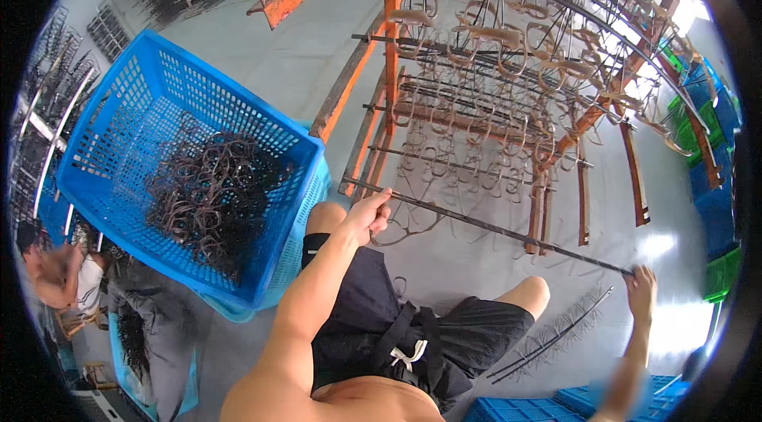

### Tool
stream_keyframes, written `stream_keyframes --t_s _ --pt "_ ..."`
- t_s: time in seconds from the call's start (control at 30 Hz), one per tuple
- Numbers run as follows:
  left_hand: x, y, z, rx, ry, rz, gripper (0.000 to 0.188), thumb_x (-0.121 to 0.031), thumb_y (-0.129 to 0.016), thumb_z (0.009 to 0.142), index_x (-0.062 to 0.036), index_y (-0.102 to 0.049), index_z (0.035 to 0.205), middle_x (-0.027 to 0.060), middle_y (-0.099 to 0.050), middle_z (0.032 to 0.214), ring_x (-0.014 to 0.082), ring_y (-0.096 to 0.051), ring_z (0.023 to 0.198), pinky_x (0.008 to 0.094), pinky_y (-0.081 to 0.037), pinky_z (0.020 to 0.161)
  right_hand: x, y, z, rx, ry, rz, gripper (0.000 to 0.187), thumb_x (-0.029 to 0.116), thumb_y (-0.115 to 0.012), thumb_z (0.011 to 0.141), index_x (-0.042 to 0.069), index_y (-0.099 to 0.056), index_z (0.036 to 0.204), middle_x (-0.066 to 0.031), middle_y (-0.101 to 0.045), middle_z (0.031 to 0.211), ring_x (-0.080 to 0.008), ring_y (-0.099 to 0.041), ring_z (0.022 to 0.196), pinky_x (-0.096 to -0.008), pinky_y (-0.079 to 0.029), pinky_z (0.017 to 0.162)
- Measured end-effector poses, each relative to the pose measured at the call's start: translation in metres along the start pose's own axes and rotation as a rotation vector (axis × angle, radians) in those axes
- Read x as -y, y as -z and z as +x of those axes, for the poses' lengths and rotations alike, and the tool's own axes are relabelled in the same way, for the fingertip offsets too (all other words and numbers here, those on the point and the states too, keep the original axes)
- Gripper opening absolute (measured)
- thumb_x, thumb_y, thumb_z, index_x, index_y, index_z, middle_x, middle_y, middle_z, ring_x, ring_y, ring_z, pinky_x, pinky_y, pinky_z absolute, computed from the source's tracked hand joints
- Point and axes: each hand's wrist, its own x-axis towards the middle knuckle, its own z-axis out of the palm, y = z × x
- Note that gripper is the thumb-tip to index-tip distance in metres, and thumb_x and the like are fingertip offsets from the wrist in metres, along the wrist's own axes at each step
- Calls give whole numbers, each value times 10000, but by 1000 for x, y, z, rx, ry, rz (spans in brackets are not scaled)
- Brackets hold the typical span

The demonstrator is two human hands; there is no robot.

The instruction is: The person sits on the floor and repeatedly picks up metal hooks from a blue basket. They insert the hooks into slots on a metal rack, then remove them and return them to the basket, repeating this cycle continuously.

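Observation:
A long dark rod (508, 225) slants in front of me, from the rack's left post down to the right. My right hand (641, 291) is closed around its lower right end. My left hand (367, 220) is curled at the upper left part, its thumb against the rod. Just below those fingers hangs a thin brownish eyeglass frame (409, 233), seemingly pinched in them; the exact grip is hidden. To the left, a blue perforated basket (258, 293) holds a tangled heap of dark eyeglass frames (218, 192).
An orange rack (390, 49) ahead carries rods hung with several brownish frames (496, 37). A prong-covered bar (548, 339) lies on the floor at right. Blue crates (516, 409) stand bottom right, green baskets (718, 271) at far right. Another person (59, 275) sits at far left.

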Motion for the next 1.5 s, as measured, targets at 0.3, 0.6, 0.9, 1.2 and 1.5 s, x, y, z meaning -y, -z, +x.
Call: stream_keyframes --t_s 0.3,0.6,0.9,1.2,1.5 --pt "17 59 44 -270 33 -14 288 -372 -536 904 -107 -528 794 -25 -522 605 73 -276 362 249 -219 392 55 -152 63 23 -12 157 195 173 -692 721 70 -579 842 -73 -548 893 -273 -528 889 -390 -408 809" --pt "67 36 -16 -310 -50 71 166 -217 -556 872 -58 -589 902 2 -515 641 71 -387 435 214 -263 381 40 -217 73 -60 -113 76 237 116 -681 712 61 -530 886 -90 -524 942 -300 -483 1013 -412 -384 902" --pt "103 9 -60 87 -101 225 341 109 -472 705 -23 -546 1011 29 -580 942 167 -554 922 280 -446 800 36 -224 58 86 -161 76 231 124 -662 760 49 -566 957 -92 -559 1024 -325 -432 1138 -420 -368 964" --pt "49 5 -96 3 -435 1097 163 -68 -552 863 -11 -564 1014 130 -649 853 204 -662 751 305 -535 603 55 -224 58 -14 -162 136 265 133 -699 707 42 -604 937 -145 -586 1008 -350 -444 1121 -425 -331 1008" --pt "37 2 -101 -5 -479 968 252 -160 -503 918 -23 -498 1129 136 -670 818 240 -673 771 327 -527 677 76 -210 51 -1 -201 182 285 175 -699 718 37 -599 946 -121 -583 979 -372 -416 1151 -439 -342 975"
